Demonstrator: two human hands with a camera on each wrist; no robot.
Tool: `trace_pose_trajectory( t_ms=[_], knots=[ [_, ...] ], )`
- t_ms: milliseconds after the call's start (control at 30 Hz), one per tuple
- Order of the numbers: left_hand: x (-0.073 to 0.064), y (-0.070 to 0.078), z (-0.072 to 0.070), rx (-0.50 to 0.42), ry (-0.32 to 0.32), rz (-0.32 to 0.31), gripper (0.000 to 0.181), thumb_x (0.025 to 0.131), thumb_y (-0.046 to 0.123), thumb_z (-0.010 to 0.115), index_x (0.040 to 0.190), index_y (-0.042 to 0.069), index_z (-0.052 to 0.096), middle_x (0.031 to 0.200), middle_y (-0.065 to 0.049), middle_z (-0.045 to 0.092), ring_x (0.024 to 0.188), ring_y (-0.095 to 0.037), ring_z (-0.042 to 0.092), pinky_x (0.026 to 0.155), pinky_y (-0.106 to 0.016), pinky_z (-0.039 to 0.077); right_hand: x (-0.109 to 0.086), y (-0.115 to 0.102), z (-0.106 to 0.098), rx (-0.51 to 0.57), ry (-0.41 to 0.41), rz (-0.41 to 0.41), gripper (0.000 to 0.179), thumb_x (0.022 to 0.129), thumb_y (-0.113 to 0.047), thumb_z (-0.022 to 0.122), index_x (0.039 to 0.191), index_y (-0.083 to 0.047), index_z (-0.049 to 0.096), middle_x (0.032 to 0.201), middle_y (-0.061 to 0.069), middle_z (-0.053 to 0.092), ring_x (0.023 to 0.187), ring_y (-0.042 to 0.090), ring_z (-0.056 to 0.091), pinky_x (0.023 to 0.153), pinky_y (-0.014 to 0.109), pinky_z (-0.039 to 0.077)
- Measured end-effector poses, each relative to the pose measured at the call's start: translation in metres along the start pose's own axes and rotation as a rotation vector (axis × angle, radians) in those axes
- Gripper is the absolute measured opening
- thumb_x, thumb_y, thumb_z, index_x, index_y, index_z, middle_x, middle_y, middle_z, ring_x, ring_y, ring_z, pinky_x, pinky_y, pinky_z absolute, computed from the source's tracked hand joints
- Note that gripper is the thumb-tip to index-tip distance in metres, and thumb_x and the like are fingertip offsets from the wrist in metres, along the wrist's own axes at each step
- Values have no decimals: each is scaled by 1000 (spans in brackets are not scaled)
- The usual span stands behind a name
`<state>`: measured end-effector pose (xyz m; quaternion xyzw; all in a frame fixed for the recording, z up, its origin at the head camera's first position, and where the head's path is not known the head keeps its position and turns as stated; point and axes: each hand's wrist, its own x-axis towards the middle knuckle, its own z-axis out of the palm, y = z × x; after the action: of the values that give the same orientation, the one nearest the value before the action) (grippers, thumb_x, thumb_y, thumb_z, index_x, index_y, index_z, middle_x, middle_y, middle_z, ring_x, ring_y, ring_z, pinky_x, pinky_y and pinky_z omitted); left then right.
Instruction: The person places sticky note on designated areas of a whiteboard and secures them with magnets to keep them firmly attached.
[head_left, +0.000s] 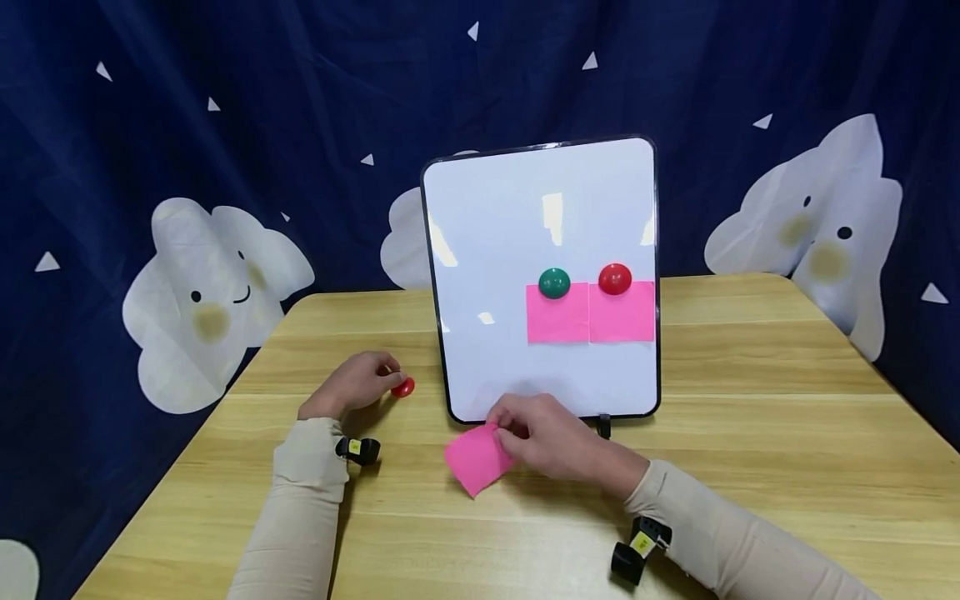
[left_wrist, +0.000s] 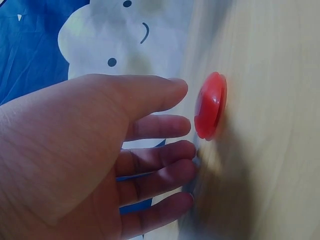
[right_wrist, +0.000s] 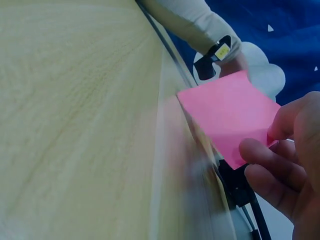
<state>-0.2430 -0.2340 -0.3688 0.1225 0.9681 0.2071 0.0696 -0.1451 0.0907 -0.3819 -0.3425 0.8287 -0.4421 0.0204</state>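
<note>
My right hand (head_left: 543, 437) pinches a pink sticky note (head_left: 478, 458) by one edge, just in front of the whiteboard's lower frame. In the right wrist view that note (right_wrist: 227, 117) hangs off the fingertips above the table. Over at the left, my left hand (head_left: 358, 383) reaches low to a red round magnet (head_left: 405, 387) lying on the table. The left wrist view has the thumb and fingers extended and parted, their tips just short of the magnet (left_wrist: 211, 106). Two more pink notes are on the whiteboard (head_left: 487, 242), under a green magnet (head_left: 555, 283) and a red magnet (head_left: 615, 279).
The whiteboard stands tilted on a black stand (head_left: 604, 426) on the wooden table (head_left: 787, 467). Behind the table hangs a dark blue curtain (head_left: 315, 100) with clouds and triangles. Each sleeve carries a black wrist camera.
</note>
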Motion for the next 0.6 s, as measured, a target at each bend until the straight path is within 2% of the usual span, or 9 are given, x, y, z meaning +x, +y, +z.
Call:
trace_pose_trajectory(
  t_ms=[233,467,600],
  knots=[
    [0,1,2,12,2,-7,24,100,29,61,111,9,71,106,-7,69,94,-24,62,87,-46,50,-1,1,0,88,54,7,20,93,-2,67,92,-14,51,81,-4,60,71,9,55,58,24,50],
    [2,2,3,13,3,-8,25,100,28,61,112,9,71,104,-7,69,91,-23,61,85,-44,50,0,3,-2,12,83,-98,19,92,2,64,92,-16,65,88,-8,64,79,12,56,67,26,53],
    [2,0,2,20,0,-10,26,100,29,61,112,8,71,104,-7,68,90,-23,61,84,-44,50,1,4,-2,-16,92,-115,19,92,1,65,97,-15,73,92,-8,68,79,11,56,67,25,53]
  ],
)
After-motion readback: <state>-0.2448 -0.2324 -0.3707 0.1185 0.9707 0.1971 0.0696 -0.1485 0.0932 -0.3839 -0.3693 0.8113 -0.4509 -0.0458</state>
